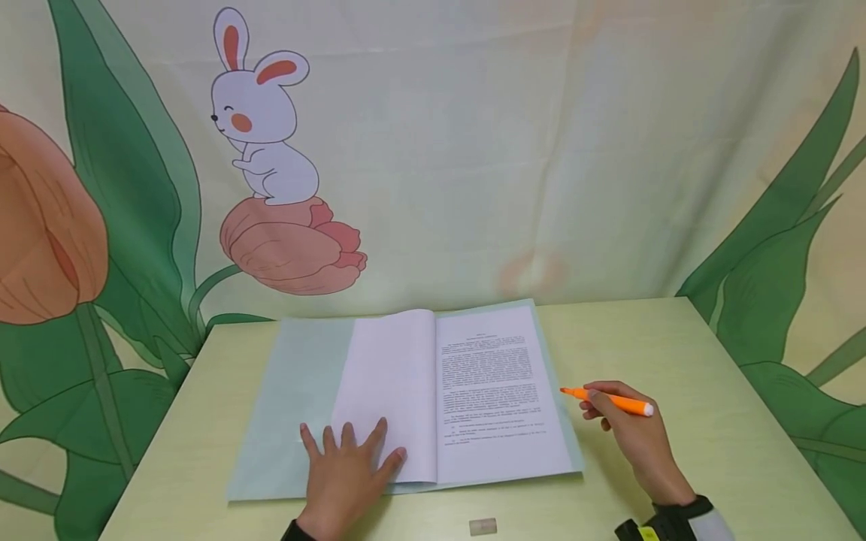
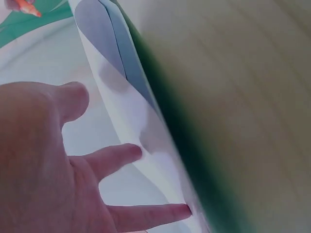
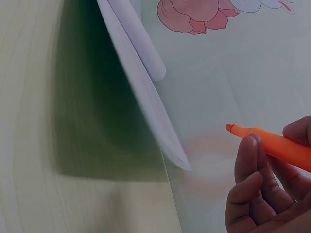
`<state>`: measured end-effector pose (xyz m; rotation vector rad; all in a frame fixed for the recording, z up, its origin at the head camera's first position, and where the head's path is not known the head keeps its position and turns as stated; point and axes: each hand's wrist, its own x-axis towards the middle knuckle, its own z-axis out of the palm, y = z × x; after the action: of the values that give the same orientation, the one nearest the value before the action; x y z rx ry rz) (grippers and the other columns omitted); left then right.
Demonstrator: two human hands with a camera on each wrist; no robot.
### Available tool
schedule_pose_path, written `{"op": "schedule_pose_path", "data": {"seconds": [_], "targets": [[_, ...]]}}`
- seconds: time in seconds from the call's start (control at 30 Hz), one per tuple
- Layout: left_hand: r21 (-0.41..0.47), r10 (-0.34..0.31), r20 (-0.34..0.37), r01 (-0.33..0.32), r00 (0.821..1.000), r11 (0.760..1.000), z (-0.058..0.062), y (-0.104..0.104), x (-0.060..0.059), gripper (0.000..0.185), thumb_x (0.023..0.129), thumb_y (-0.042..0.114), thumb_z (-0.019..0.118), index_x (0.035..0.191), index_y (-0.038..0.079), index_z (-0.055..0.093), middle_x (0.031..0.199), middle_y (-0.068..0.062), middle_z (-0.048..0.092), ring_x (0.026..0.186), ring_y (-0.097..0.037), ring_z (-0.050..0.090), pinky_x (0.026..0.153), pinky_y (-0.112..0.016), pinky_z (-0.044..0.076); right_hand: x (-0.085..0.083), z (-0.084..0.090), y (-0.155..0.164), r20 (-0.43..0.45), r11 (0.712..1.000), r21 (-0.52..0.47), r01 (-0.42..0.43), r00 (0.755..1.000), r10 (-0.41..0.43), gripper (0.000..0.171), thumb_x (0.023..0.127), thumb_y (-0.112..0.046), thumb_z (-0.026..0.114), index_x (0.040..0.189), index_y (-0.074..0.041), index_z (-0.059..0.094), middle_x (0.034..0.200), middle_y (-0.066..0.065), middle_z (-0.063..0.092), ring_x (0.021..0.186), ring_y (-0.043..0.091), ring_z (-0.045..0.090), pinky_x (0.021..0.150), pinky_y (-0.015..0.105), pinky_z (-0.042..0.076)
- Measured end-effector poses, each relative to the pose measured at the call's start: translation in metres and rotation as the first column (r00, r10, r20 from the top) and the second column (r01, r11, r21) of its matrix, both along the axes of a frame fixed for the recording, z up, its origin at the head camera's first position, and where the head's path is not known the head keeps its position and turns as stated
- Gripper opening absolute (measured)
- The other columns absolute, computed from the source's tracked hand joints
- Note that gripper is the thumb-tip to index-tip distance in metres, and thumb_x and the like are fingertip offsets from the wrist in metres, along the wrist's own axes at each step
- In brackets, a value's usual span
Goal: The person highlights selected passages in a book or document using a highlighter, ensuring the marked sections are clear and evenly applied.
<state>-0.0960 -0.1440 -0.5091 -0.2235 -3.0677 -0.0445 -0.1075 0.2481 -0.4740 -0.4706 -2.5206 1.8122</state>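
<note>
Orange highlighter (image 1: 629, 405), uncapped, sits between pinching fingers of the right hand (image 1: 643, 439) at three o'clock of the open booklet (image 1: 446, 398). The left hand (image 1: 347, 473), fingers spread, rests at seven o'clock; if it lifts, the bulging left page (image 1: 391, 376) might spring over.

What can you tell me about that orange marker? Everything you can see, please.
The orange marker looks plastic: a bright orange barrel narrowing to a darker orange tip, with a white back end. The tip is uncapped. The right hand pinches it between thumb and fingers, slightly tilted, beside the open booklet. Its tip points toward the pages; the right wrist view shows it clear of them.
</note>
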Motion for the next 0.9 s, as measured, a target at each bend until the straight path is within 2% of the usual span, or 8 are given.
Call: {"op": "schedule_pose_path", "data": {"seconds": [0.17,0.3,0.37,0.47,0.57,0.73,0.9], "targets": [[0.053,-0.016,0.026,0.014,1.000,0.998,0.000,0.005,-0.001,0.071,0.091,0.069,0.046,0.128,0.012,0.065,0.141,-0.018,0.054,0.135,-0.043,0.043,0.110,-0.077,0.009,-0.001,0.001,-0.002,0.007,1.000,0.010,0.016,1.000,-0.016,0.038,0.097,-0.037,0.060,0.124,-0.010,0.064,0.096,0.002,0.074,0.089,0.021,0.069,0.075,0.026,0.051],[0.114,-0.020,0.058,0.013,0.998,0.993,-0.001,0.010,-0.002,0.081,0.090,0.070,0.046,0.131,0.002,0.060,0.142,-0.021,0.053,0.137,-0.043,0.041,0.113,-0.072,0.007,-0.002,0.001,-0.003,0.011,0.999,0.015,0.029,1.000,-0.029,0.037,0.098,-0.035,0.059,0.124,-0.009,0.064,0.095,0.000,0.074,0.089,0.022,0.069,0.074,0.026,0.051],[0.124,-0.021,0.064,0.013,0.998,0.992,-0.001,0.013,-0.002,0.083,0.089,0.072,0.045,0.135,0.004,0.058,0.141,-0.024,0.053,0.135,-0.047,0.042,0.114,-0.071,0.007,-0.002,0.002,-0.003,0.011,0.999,0.014,0.030,0.999,-0.030,0.036,0.098,-0.034,0.059,0.123,-0.009,0.064,0.095,0.000,0.073,0.089,0.022,0.069,0.075,0.026,0.051],[0.104,-0.028,0.052,0.023,0.998,0.994,0.000,0.017,-0.001,0.083,0.087,0.076,0.044,0.141,0.014,0.054,0.137,-0.028,0.054,0.131,-0.053,0.045,0.113,-0.073,0.011,-0.003,0.002,-0.004,0.009,1.000,0.008,0.030,1.000,-0.030,0.035,0.098,-0.034,0.059,0.122,-0.008,0.064,0.095,0.001,0.073,0.089,0.023,0.068,0.076,0.027,0.052],[0.084,-0.044,0.037,0.041,0.998,0.996,0.000,0.019,0.000,0.083,0.084,0.078,0.045,0.141,0.019,0.055,0.139,-0.028,0.053,0.130,-0.053,0.045,0.110,-0.075,0.014,-0.003,0.002,-0.004,0.014,0.999,0.009,0.033,0.999,-0.033,0.036,0.098,-0.034,0.059,0.122,-0.009,0.064,0.095,0.001,0.073,0.089,0.024,0.067,0.076,0.027,0.051],[0.109,-0.071,0.048,0.066,0.996,0.992,-0.004,0.020,-0.001,0.086,0.084,0.075,0.050,0.135,0.006,0.058,0.147,-0.020,0.048,0.138,-0.044,0.040,0.111,-0.072,0.018,-0.003,0.002,-0.004,0.021,0.999,0.009,0.031,0.999,-0.031,0.036,0.098,-0.035,0.059,0.124,-0.010,0.064,0.095,0.001,0.073,0.090,0.023,0.068,0.075,0.025,0.051],[0.156,-0.115,0.099,0.099,0.988,0.983,-0.005,0.022,-0.003,0.089,0.084,0.067,0.059,0.136,-0.004,0.053,0.150,-0.022,0.045,0.141,-0.042,0.038,0.115,-0.064,0.024,-0.003,0.002,-0.005,0.025,0.999,0.016,0.032,0.999,-0.032,0.036,0.098,-0.034,0.059,0.124,-0.011,0.063,0.096,0.001,0.074,0.089,0.021,0.069,0.075,0.025,0.051]]}}
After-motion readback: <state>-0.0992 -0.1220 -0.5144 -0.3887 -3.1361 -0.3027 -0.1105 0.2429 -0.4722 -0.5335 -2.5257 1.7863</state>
